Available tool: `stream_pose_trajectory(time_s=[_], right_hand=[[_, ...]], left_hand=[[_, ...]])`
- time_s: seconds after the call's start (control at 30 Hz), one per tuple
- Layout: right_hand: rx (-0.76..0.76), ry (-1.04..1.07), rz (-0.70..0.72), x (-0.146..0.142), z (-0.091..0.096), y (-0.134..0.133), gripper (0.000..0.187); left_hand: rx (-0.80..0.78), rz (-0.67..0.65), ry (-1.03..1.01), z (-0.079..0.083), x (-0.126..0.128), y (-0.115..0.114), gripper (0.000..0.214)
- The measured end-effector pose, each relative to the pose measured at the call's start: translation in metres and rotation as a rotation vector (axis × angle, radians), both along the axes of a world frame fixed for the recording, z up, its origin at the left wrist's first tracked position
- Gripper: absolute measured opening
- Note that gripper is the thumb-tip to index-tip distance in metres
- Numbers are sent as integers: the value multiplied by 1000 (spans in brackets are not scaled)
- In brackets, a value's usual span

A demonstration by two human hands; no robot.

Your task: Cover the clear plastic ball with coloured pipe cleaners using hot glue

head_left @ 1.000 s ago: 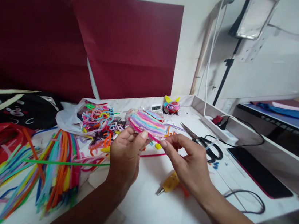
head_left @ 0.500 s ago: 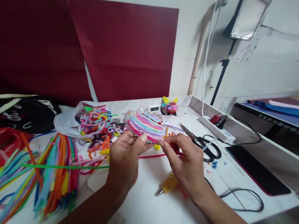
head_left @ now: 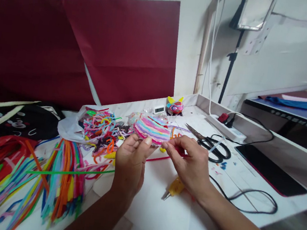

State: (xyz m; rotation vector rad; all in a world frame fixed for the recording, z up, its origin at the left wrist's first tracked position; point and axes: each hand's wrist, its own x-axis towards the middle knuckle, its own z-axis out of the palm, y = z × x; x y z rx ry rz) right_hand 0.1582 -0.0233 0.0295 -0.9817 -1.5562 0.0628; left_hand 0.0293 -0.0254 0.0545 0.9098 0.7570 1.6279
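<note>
My left hand (head_left: 131,161) grips the lower left edge of a round striped piece (head_left: 152,128) made of pink, blue and yellow pipe cleaners, held above the white table (head_left: 157,213). My right hand (head_left: 189,164) pinches its right edge between thumb and forefinger. Both hands are closed on it. A red pipe cleaner (head_left: 156,158) lies on the table just under the hands.
A bundle of long coloured pipe cleaners (head_left: 57,177) lies at left, a bag of cut scraps (head_left: 101,127) behind the hands. Black scissors (head_left: 214,147), a yellow glue gun (head_left: 173,188), a black cable (head_left: 249,203), a phone (head_left: 270,175) and a power strip (head_left: 227,130) lie at right. A black tote bag (head_left: 19,120) sits far left.
The hands and striped piece have stayed nearly still. The view has shifted slightly, and my right fingers have closed in a little on the piece's edge.
</note>
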Motion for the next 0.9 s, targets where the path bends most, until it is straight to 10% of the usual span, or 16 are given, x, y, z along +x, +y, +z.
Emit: stream_pose_trajectory(time_s=[0.9], right_hand=[[-176,86,67,-8,-2,6,19]], left_hand=[[4,23,-23,-10,2,1,46]])
